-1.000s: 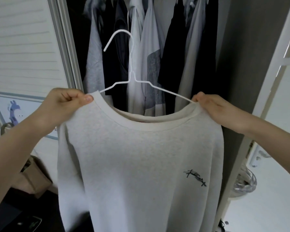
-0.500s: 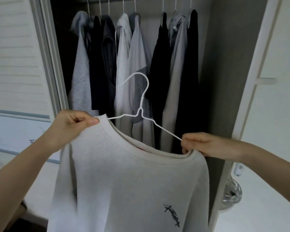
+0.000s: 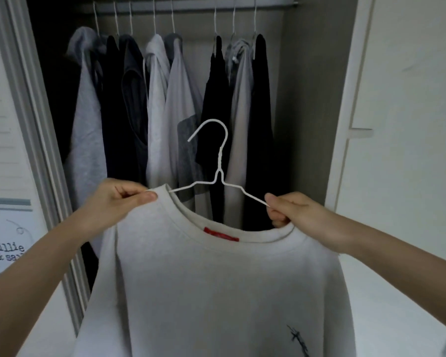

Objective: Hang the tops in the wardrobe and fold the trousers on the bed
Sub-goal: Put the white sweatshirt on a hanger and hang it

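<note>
A light grey sweatshirt (image 3: 216,292) with a red neck label and a small black chest mark hangs in front of me. A white wire hanger (image 3: 220,161) sits in its collar, hook up and free. My left hand (image 3: 119,202) pinches the collar's left shoulder. My right hand (image 3: 296,215) grips the collar's right side together with the hanger's right arm. Both hold the top well below the wardrobe rail (image 3: 191,6), in front of the open wardrobe. No trousers or bed are in view.
Several grey, white and black tops (image 3: 170,104) hang on hangers along the rail. A gap remains at the rail's right end beside the grey inner wall (image 3: 309,99). A sliding door frame (image 3: 36,124) stands left, a white open door (image 3: 402,124) right.
The view has tilted up, so the rail and hanger hooks now show. The sweatshirt and hanger sit lower in the frame, and its red label has come into sight. Both hands keep their grip.
</note>
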{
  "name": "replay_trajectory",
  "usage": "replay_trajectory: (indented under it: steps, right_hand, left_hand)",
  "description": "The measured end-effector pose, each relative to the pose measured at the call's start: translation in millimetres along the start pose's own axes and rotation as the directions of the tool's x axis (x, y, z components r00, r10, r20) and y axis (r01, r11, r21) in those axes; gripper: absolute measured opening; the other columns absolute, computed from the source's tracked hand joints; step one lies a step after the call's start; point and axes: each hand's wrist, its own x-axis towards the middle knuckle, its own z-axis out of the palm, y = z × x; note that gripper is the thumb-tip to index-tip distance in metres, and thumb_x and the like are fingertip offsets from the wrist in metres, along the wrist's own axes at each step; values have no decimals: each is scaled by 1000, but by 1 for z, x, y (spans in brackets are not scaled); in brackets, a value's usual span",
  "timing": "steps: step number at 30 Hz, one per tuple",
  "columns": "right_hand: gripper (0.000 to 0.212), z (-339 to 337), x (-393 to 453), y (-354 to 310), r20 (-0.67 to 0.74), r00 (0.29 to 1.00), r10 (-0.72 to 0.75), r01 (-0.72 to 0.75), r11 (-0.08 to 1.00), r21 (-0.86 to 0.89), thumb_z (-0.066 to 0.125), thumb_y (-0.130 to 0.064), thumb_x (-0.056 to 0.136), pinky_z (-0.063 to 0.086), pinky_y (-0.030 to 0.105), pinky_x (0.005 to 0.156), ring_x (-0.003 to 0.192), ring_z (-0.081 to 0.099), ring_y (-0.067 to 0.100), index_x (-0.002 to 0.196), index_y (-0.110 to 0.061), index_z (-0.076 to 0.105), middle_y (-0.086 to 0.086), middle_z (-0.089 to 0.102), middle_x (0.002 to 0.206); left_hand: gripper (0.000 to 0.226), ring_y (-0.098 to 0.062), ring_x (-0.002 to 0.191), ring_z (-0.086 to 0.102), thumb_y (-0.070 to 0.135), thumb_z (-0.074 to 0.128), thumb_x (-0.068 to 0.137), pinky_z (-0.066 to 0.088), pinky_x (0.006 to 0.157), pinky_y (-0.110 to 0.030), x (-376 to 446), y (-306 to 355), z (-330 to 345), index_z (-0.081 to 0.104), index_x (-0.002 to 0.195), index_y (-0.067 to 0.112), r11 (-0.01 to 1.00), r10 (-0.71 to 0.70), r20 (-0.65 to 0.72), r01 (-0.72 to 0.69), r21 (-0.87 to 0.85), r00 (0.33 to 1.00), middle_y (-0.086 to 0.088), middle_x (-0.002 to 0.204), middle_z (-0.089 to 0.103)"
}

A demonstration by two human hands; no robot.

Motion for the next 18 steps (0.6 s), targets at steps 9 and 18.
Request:
replay_trajectory:
  steps: [9,18]
  right_hand:
    - [52,-23,-26,-35,-219,938,270,-252,962,105,52,-32,96,25,20,44,41,28,11,48,-15,42,-2,35,45]
    - [41,-59,-57,-92,-285,877,386,-351,921,169,55,-30,92,42,21,48,45,48,13,53,-17,61,0,52,53]
  left_hand:
    - [14,2,87,60,29,56,97,39,72,-1,17,-17,64,68,104,29,966,29,42,-39,256,999,11,96,65]
    - [22,-10,89,61,34,48,101,36,64,1,73,11,128,61,115,23,967,19,163,-60,248,986,8,96,63]
